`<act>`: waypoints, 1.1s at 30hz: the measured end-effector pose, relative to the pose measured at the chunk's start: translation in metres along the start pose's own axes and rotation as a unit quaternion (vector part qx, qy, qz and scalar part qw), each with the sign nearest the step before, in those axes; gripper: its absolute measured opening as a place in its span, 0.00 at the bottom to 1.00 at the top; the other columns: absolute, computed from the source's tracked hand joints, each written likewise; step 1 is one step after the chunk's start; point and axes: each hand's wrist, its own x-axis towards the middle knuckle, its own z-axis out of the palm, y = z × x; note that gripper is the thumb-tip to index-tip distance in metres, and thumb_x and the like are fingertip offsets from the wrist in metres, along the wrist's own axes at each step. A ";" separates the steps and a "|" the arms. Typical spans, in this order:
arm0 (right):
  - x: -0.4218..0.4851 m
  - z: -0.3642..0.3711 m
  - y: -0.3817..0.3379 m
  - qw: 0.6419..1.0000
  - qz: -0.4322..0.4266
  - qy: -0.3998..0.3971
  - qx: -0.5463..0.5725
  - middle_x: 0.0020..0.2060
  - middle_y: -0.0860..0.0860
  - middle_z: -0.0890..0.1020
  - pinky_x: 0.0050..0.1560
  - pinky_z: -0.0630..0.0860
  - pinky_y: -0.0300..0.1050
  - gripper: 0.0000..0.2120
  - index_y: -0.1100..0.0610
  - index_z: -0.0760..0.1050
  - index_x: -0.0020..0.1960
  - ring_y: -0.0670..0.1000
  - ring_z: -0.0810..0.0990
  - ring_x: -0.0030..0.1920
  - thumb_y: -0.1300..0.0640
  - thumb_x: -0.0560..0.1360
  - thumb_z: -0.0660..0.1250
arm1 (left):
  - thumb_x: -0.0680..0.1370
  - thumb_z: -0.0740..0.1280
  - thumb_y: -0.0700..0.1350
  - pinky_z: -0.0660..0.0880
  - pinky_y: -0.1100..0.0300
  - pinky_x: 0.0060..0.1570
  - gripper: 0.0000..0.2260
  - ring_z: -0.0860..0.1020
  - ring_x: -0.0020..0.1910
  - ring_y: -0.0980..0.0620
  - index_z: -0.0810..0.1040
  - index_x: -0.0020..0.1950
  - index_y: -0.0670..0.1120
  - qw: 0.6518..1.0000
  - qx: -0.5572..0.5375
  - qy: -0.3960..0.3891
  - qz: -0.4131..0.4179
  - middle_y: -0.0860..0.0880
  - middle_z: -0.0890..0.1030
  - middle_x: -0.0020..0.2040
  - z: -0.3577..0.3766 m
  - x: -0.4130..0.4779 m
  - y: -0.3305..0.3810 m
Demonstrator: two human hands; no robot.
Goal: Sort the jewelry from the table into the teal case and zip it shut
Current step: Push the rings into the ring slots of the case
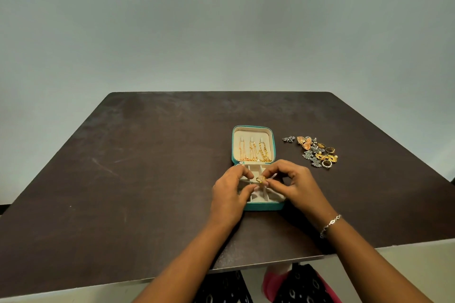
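The teal case (263,207) lies open on the dark table (147,179), its cream lid holding three gold chains (254,151). Over the lower tray, my right hand (294,183) pinches a small gold ring (260,178) between thumb and fingertips. My left hand (230,192) rests on the tray's left side, its thumb and fingers curled close to the same ring. Both hands hide much of the compartments. A pile of loose jewelry (317,151), gold and silver rings and earrings, lies on the table to the right of the case.
One silver piece (288,139) lies apart at the pile's left end. The table's near edge (246,270) runs just below my forearms. A silver bracelet (331,225) sits on my right wrist. A plain wall stands behind the table.
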 end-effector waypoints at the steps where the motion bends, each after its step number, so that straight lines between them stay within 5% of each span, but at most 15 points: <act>1: 0.003 -0.005 0.001 1.000 0.008 0.003 -0.008 0.39 0.46 0.80 0.42 0.75 0.34 0.06 0.53 0.79 0.42 0.43 0.78 0.42 0.62 0.69 0.72 | 0.72 0.71 0.39 0.69 0.74 0.43 0.07 0.73 0.49 0.61 0.76 0.47 0.43 1.000 0.002 -0.002 -0.003 0.53 0.78 0.48 0.000 0.000 0.000; 10: 0.032 -0.029 0.010 0.986 0.032 -0.047 -0.157 0.44 0.46 0.78 0.45 0.74 0.34 0.05 0.56 0.80 0.46 0.43 0.76 0.45 0.60 0.70 0.70 | 0.73 0.69 0.39 0.67 0.80 0.42 0.06 0.70 0.51 0.63 0.75 0.47 0.44 1.000 0.012 -0.004 0.002 0.55 0.76 0.52 -0.001 -0.001 0.000; 17: 0.037 -0.027 0.008 0.981 0.030 -0.082 -0.175 0.45 0.49 0.79 0.49 0.75 0.44 0.05 0.56 0.81 0.46 0.48 0.76 0.49 0.59 0.70 0.71 | 0.73 0.69 0.40 0.68 0.79 0.43 0.06 0.70 0.53 0.64 0.76 0.48 0.43 1.000 0.016 -0.004 0.008 0.51 0.78 0.53 0.000 0.001 -0.002; 22: 0.036 -0.027 0.007 0.973 0.048 -0.100 -0.202 0.45 0.48 0.76 0.48 0.68 0.41 0.06 0.55 0.81 0.46 0.46 0.70 0.49 0.56 0.70 0.71 | 0.73 0.69 0.40 0.68 0.76 0.44 0.05 0.71 0.52 0.62 0.76 0.47 0.43 1.000 0.015 -0.004 0.009 0.50 0.79 0.52 0.001 0.001 -0.004; 33: 0.036 -0.026 0.004 0.973 0.037 -0.094 -0.206 0.46 0.51 0.78 0.49 0.71 0.45 0.05 0.54 0.80 0.47 0.48 0.72 0.49 0.57 0.71 0.70 | 0.73 0.69 0.40 0.68 0.76 0.45 0.05 0.71 0.52 0.63 0.75 0.46 0.43 1.000 0.015 -0.009 0.007 0.50 0.79 0.52 0.000 0.000 -0.003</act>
